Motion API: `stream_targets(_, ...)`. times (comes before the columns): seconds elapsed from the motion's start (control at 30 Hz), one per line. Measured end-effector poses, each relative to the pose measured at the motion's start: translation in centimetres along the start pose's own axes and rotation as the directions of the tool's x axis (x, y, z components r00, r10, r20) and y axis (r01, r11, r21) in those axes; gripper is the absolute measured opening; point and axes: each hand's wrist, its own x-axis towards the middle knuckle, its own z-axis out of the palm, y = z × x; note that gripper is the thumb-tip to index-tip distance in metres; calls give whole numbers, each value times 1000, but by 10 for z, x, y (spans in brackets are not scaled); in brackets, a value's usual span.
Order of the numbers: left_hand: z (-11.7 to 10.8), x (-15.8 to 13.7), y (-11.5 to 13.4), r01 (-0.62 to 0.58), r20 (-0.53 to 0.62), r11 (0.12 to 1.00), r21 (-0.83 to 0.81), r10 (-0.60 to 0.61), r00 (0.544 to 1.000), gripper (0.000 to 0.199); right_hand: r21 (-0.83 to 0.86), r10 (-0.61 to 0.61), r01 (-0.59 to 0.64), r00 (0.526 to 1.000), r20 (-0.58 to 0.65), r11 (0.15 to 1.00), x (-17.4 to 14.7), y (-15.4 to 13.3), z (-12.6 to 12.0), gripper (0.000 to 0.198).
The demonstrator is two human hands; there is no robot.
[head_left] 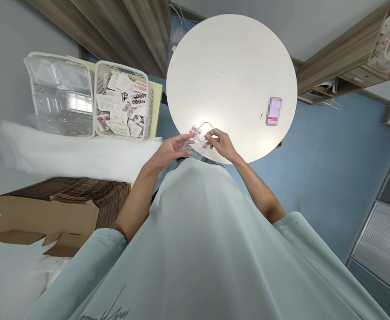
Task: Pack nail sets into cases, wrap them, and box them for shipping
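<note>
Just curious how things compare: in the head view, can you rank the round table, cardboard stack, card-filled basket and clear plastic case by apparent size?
1. Round table
2. Cardboard stack
3. Card-filled basket
4. Clear plastic case, plainly the smallest, though partly covered

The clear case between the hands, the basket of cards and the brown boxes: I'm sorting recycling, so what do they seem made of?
Clear case: probably glossy plastic; it is see-through with bright edges. Basket: likely moulded plastic, off-white, smooth-looking, with regular holes in its wall. Brown boxes: apparently cardboard, matte, with cut flaps.
</note>
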Motion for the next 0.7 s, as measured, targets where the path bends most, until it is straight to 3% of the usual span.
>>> stream_targets(0.1, -12, -1, -2, 34, -63, 999, 25, -33, 997, 72, -33, 2, 0, 998, 68, 999, 10, -3, 4, 68)
stream_targets(0.3, -25, -1, -9, 40, -130, 998, 54, -33, 991, 83, -65, 29, -20, 990, 140, 998, 26, -14, 16, 68)
stream_targets(0.5, -38, -15, -23, 40, -242, 999, -35, -48, 969, 77, -160, 112, -115, 993, -27, 981, 67, 15, 15, 63)
stream_targets(0.57, -43, -23, -28, 33, -307, 998, -62, -50, 950, 78, -304, 147, -167, 985, -87, 938, 84, 37, 11, 51)
stream_targets(0.63, -48, -32, -34, 28, -373, 996, -90, -60, 926, 77, -486, 213, -258, 966, -147, 835, 98, 59, 11, 38)
stream_targets(0.7, -52, -41, -40, 20, -427, 992, -128, -74, 901, 75, -616, 281, -330, 943, -180, 715, 107, 77, 16, 40)
